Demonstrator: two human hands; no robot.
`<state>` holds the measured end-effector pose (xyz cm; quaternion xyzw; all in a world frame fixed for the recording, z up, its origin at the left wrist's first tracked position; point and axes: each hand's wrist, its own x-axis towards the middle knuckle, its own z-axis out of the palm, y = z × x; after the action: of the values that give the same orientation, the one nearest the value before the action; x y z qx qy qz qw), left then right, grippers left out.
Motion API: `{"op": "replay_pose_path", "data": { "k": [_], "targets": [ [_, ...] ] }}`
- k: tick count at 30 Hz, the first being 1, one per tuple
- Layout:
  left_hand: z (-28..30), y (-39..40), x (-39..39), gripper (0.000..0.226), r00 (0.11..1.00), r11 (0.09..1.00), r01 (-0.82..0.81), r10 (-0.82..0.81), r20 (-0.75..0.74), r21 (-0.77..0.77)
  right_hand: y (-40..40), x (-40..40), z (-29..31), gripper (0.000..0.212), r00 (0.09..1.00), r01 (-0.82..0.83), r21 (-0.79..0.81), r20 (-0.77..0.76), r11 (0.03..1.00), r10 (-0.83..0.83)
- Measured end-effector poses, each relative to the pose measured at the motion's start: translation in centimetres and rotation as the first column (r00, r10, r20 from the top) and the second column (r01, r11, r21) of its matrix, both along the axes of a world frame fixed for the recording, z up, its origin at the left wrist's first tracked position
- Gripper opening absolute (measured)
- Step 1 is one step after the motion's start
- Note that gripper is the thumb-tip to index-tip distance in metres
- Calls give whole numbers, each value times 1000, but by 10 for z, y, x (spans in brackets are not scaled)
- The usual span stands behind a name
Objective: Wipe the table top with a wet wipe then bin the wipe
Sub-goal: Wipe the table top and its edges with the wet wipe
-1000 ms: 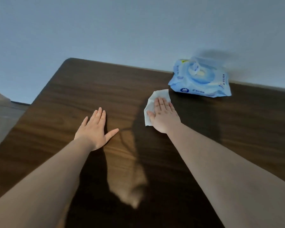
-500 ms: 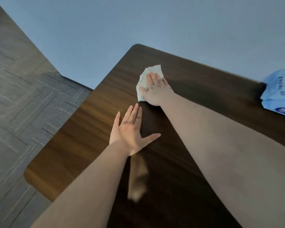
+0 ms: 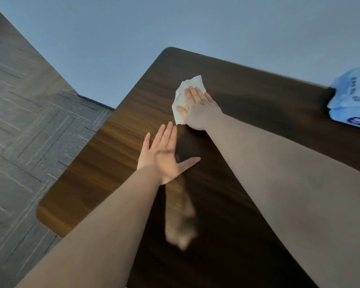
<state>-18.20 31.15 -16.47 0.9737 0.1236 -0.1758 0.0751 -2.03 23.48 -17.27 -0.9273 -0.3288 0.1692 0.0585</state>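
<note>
we see dark wood table (image 3: pixel 247 204), blue wipes pack (image 3: pixel 353 100) at its far right edge, our left hand (image 3: pixel 164 156) flat on it, fingers spread, our right hand (image 3: pixel 197 109) flat, pressing white wet wipe (image 3: pixel 185 94) near far left corner

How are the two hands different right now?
The right hand presses flat on the white wet wipe, while the left hand has nothing under it but the bare table. The right hand reaches farther, near the table's far corner; the left hand sits closer to the person. The left hand's thumb sticks out wide; the right hand's thumb stays nearer its fingers. Both are open, palm down, on the same dark wooden table.
</note>
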Motion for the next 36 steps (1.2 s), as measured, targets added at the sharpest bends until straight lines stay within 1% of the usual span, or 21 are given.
{"op": "replay_pose_path", "data": {
  "k": [2, 6, 8, 13, 15, 17, 21, 25, 30, 33, 34, 36],
  "targets": [
    [6, -3, 1, 110, 997, 999, 31, -28, -75, 35, -36, -5, 0, 65, 998, 56, -4, -9, 998, -56],
    [23, -17, 9, 105, 976, 975, 125, -88, -197, 182, -123, -11, 1, 66, 981, 191, -40, -9, 981, -191],
    [30, -35, 15, 97, 972, 966, 187, -156, -173, 179, -172, -13, 2, 67, 966, 256, -71, -6, 964, -257],
    [29, -124, 41, 91, 957, 957, 289, -288, -36, 31, -305, -21, 3, 68, 902, 431, -124, 28, 894, -431],
    [27, -169, 53, 87, 943, 943, 332, -332, -10, -34, -358, -25, 1, 69, 865, 501, -131, 46, 855, -500],
    [25, -217, 64, 83, 924, 922, 379, -382, -16, -78, -411, -29, 0, 69, 825, 563, -142, 47, 814, -563],
    [21, -311, 77, 82, 847, 847, 529, -531, -24, -54, -509, -42, -1, 70, 739, 668, -155, 34, 727, -672],
    [21, -395, 84, 82, 761, 760, 642, -648, -40, -100, -600, -61, -2, 69, 635, 767, -161, 57, 621, -770],
    [20, -485, 85, 86, 674, 674, 733, -738, -40, -89, -695, -88, 0, 69, 471, 876, -146, 63, 459, -880],
    [16, -524, 85, 89, 636, 639, 767, -770, -55, -67, -738, -103, 2, 69, 405, 908, -152, 69, 391, -912],
    [15, -533, 84, 91, 629, 632, 773, -775, -63, -59, -750, -108, 2, 69, 386, 915, -155, 70, 372, -920],
    [11, -545, 83, 93, 644, 647, 762, -761, -76, -33, -769, -117, 3, 69, 354, 927, -157, 73, 340, -932]
  ]
}}
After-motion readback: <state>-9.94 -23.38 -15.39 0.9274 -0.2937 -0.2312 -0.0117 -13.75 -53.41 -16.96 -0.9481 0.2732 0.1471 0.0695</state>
